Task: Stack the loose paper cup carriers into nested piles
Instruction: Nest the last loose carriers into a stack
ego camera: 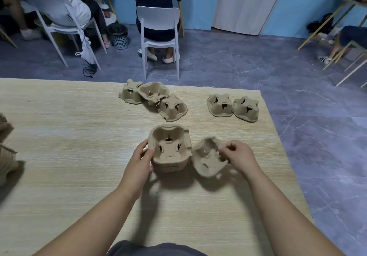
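A nested pile of brown pulp cup carriers [169, 149] stands open side up in the middle of the wooden table [69, 126]. My left hand [140, 161] grips its left wall, thumb on the rim. Just to its right a single carrier [206, 159] is tilted on edge, and my right hand [239, 156] pinches its right rim. Three loose carriers [154, 98] lie in a cluster farther back, one open side up and two upside down. Two more upside-down carriers [233, 106] sit side by side at the back right.
More brown carriers [6, 152] show at the table's left edge, cut off by the frame. The table's right edge [282, 146] runs close to my right hand. Beyond the far edge are white chairs [158, 33] with seated people and a waste basket [118, 36].
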